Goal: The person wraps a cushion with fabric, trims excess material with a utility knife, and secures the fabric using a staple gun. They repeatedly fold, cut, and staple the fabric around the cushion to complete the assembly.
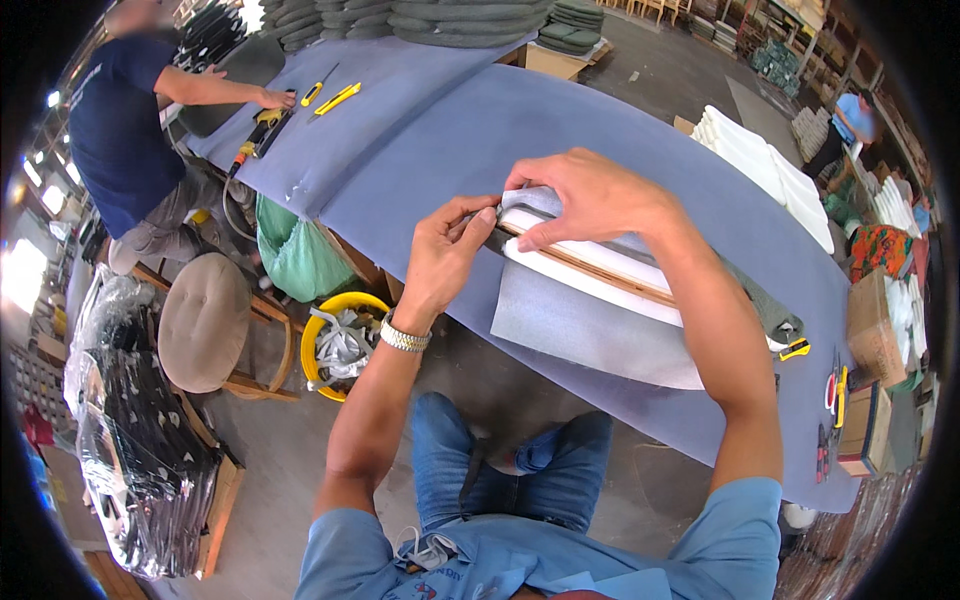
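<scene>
A padded panel (600, 278), with a brown plywood edge between white foam layers, stands on edge near the front of the blue-grey covered table (400, 180). Grey fabric (590, 325) hangs from its near side, and more dark grey cloth lies behind its right end. At the panel's left end, my left hand (445, 250) pinches a dark edge of cloth between thumb and forefinger. My right hand (600, 195) curves over the top of that end, closed on the panel, its thumb against the white foam and its fingers on the grey fabric at the far side.
A co-worker (125, 120) stands at the left beside a staple gun (262, 130). A screwdriver (315, 92) and a yellow cutter (338, 99) lie nearby. Another cutter (795, 349) lies right. A yellow bucket (316, 325) of scraps and a padded stool (205, 322) stand on the floor.
</scene>
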`<state>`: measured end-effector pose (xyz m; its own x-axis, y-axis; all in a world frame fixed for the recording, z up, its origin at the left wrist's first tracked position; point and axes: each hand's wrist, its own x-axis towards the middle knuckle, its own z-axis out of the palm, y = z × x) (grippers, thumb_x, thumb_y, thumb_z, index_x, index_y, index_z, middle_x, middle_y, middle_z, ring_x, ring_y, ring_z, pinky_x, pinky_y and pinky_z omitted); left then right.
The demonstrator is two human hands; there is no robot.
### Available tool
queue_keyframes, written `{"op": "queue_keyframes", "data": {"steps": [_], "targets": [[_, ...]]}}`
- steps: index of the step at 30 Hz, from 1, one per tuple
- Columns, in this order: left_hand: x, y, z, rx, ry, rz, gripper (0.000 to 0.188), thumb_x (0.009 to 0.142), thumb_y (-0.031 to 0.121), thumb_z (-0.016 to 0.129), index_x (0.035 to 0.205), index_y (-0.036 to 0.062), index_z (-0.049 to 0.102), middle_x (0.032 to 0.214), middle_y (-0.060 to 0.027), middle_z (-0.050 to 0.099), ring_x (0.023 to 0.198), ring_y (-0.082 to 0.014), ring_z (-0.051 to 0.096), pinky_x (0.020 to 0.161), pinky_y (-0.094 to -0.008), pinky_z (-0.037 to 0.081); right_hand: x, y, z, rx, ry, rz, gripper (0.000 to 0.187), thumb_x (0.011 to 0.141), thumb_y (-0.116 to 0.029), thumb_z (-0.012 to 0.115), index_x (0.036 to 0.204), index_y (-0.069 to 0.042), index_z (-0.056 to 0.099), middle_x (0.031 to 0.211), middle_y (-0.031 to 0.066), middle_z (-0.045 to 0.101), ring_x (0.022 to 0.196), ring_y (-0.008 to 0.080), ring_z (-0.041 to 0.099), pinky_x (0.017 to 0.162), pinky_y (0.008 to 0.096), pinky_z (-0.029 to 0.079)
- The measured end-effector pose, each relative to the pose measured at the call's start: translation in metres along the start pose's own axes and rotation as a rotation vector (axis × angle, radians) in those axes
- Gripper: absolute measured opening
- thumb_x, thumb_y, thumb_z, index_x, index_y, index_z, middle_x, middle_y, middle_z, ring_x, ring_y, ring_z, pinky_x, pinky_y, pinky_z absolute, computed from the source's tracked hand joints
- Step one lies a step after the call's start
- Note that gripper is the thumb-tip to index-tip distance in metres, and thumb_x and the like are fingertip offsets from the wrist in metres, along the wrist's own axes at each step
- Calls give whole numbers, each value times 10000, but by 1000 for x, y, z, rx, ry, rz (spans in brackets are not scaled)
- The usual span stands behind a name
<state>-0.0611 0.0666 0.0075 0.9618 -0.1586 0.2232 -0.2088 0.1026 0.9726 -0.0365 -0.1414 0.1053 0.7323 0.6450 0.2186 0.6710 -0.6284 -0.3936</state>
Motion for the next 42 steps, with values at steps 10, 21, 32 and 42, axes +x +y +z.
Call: {"op": "queue_keyframes", "data": {"steps": [10,21,32,42], "targets": [[-26,-14,-16,-7,-38,5,224,1032,75,607,1222,-34,656,1288,-151,668,1173,-169,609,1033,-325,480,-4,-15,26,-99,-80,89,182,914,-231,702,1015,-93,765,881,186,736,862,405,702,757,514,547],[-62,-50,-34,-130,-90,99,243,1029,43,590,1260,-34,600,1435,-215,578,1308,-238,555,1138,-405,413,-22,-22,84,-197,131,-44,154,827,-149,681,924,-46,743,830,183,735,758,380,734,623,468,572],[-35,3,-7,498,-164,518,535,840,124,823,1322,11,621,1321,-174,663,1208,-306,653,992,-391,527,-33,-12,-1,142,66,-120,261,810,-116,785,1046,-54,690,1003,122,717,928,342,677,797,425,524],[-49,19,6,578,-144,592,524,784,218,863,1240,39,678,1156,-135,719,1009,-306,708,864,-373,565,-73,-58,-1,-95,207,-28,247,776,33,746,1003,-59,716,985,95,685,905,293,665,749,372,521]]}}
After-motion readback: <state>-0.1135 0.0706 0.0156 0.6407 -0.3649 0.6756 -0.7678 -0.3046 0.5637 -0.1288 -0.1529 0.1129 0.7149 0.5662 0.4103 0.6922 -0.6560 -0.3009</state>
